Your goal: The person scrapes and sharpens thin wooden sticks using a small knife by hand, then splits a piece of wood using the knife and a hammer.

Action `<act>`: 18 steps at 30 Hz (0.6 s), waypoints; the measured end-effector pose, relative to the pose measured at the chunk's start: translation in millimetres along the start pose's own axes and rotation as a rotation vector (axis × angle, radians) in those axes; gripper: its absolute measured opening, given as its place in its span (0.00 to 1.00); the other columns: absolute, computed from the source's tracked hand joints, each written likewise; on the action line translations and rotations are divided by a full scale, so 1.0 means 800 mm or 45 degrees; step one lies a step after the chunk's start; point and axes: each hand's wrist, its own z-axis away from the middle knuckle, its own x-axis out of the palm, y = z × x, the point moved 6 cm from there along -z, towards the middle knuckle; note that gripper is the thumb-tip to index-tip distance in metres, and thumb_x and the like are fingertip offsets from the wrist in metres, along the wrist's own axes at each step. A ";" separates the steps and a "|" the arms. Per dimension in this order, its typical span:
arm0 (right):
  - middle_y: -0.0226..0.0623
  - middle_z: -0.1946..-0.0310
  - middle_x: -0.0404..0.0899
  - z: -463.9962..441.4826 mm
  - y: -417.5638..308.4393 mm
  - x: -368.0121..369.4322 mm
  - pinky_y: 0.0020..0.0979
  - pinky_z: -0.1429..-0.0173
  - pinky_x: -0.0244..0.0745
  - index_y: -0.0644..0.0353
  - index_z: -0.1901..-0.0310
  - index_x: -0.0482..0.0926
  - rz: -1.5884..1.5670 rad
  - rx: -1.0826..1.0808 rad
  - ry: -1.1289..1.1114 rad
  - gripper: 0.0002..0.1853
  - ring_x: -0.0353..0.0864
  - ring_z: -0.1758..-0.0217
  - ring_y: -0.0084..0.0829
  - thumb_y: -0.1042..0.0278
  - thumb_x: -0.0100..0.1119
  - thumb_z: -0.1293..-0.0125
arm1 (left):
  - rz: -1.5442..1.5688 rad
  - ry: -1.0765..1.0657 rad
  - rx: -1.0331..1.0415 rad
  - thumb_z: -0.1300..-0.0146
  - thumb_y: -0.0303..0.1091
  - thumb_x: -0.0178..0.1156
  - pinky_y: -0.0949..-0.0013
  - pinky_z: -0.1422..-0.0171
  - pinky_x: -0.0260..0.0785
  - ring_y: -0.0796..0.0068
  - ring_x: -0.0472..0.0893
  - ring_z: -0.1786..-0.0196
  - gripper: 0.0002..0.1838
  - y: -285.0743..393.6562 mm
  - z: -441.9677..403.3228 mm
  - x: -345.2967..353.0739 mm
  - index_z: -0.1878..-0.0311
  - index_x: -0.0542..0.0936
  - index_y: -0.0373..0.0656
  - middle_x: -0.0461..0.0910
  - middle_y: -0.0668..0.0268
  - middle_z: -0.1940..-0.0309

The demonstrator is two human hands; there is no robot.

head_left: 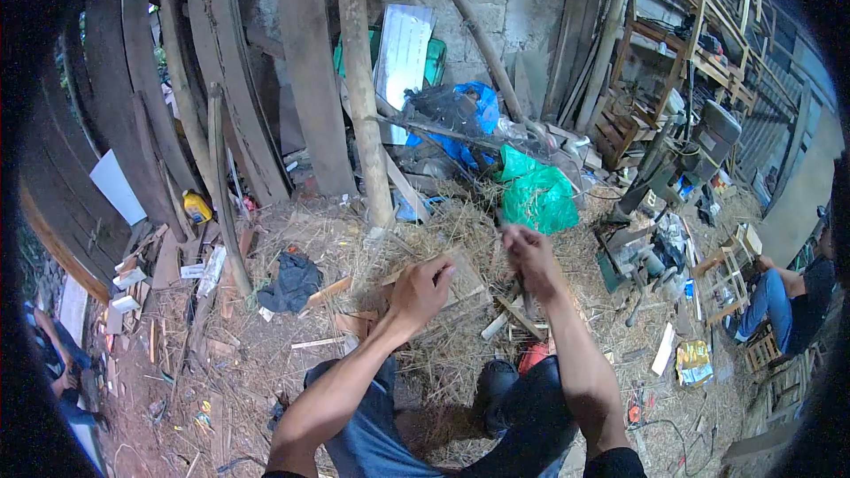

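Observation:
My left hand is closed, thumb against the curled fingers, beside a light wooden piece with a flat face. Whatever may be in its fingers is too small or hidden to tell. My right hand is raised to the right of that piece, its fingers curled into a fist and slightly blurred. A thin dark shape seems to run along it, but I cannot make out what it is. Below the hands lie a narrow wood strip and straw, between my knees in blue jeans. Something red sits by my right knee.
A wooden post stands ahead, with a green plastic bag to its right. Dark cloth and wood scraps lie on the straw at left. A yellow packet lies at right, near a seated person. Another person is at far left.

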 end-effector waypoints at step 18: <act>0.23 0.74 0.74 0.000 0.017 0.016 0.22 0.78 0.56 0.60 0.69 0.77 -0.062 0.059 -0.033 0.14 0.61 0.82 0.16 0.59 0.52 0.31 | -0.001 -0.044 -0.006 0.38 0.38 0.55 0.57 0.56 0.71 0.49 0.80 0.63 0.12 -0.022 -0.005 0.007 0.57 0.79 0.40 0.80 0.49 0.67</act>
